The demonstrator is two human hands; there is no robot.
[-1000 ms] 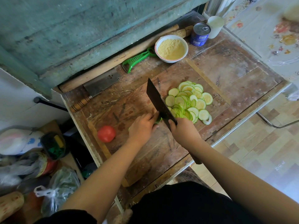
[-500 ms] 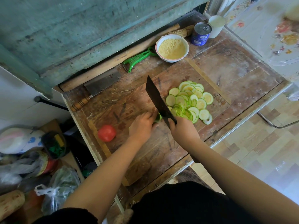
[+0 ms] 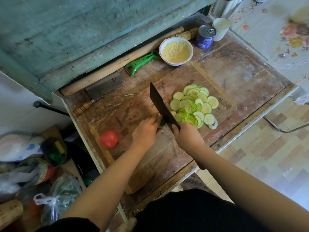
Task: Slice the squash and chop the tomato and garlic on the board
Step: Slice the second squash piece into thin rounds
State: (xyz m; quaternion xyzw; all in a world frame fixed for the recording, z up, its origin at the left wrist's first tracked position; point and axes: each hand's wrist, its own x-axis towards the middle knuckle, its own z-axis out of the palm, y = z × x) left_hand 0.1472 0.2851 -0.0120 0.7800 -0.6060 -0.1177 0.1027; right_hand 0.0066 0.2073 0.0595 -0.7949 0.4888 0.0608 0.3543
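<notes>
My right hand [image 3: 187,136] grips the cleaver [image 3: 160,104]; my left hand [image 3: 145,131] curls over the squash stub [image 3: 161,124] on the board [image 3: 150,164]. Tomato [image 3: 109,138] left; slices [image 3: 194,106] piled right of the blade.

Daylight, soft, coming from the right: floor [image 3: 274,164] and floral cloth [image 3: 284,39] at the right edge are washed out, near clipped. Wooden table [image 3: 234,67] evenly lit, shadows faint. Left edge dimmer, bags [image 3: 56,196] murky. Wide-angle bend shows in the wall's [image 3: 83,30] lines and the table's edges. Centre sharp; top-right corner smeared, forearms at the bottom soft.
</notes>
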